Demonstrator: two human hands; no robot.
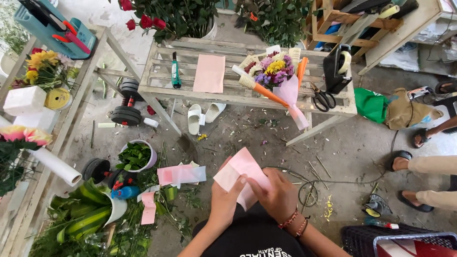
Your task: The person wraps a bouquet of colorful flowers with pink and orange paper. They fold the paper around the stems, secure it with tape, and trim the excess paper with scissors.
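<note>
Both my hands hold one folded sheet of pink paper (pixel 240 170) in front of me. My left hand (pixel 224 200) pinches its lower left part, and my right hand (pixel 276 196), with beaded bracelets on the wrist, grips its lower right edge. Straight ahead stands a pale wooden pallet table (pixel 162 90). On it lie another pink sheet (pixel 209 73), a green utility knife (pixel 175 71), a small bouquet (pixel 272 71) in pink wrap, orange paper rolls (pixel 269 95), black scissors (pixel 323 99) and a black tape dispenser (pixel 336 66).
Pink paper scraps (pixel 181 174) and cut stems litter the concrete floor. White slippers (pixel 195 118) and dumbbells (pixel 126 114) lie under the table. Buckets of leaves (pixel 134 156) stand at left, shelves with flowers (pixel 43 66) beyond. Another person's sandalled feet (pixel 404 162) are at right.
</note>
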